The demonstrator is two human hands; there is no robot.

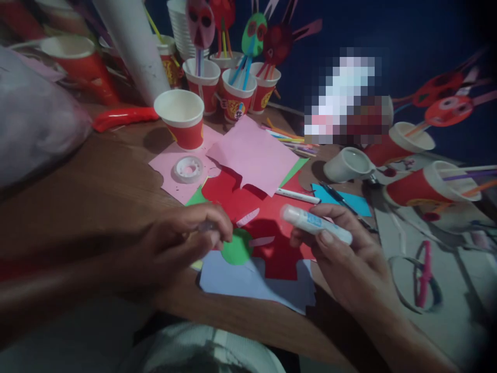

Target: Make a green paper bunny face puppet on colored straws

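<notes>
My right hand (341,243) holds a white glue stick (320,225) with blue print, its pale tip turned left. The fingers of my left hand (194,233) are closed on a small translucent cap (206,226), mostly hidden by them. Just right of the left fingertips, a green paper circle (237,247) lies on the paper pile. Two small pink paper strips, one above (247,217) and one beside the circle (262,241), rest between my hands on red paper (233,189). Under these, blue-grey paper (248,285) reaches the table's front edge.
Pink sheets (252,155), a tape roll (188,169) and a paper cup (179,119) stand or lie beyond my hands. Behind are cups with paper figures (254,36). At right are a white mug (347,165), a pen (341,199), and scissors (423,274).
</notes>
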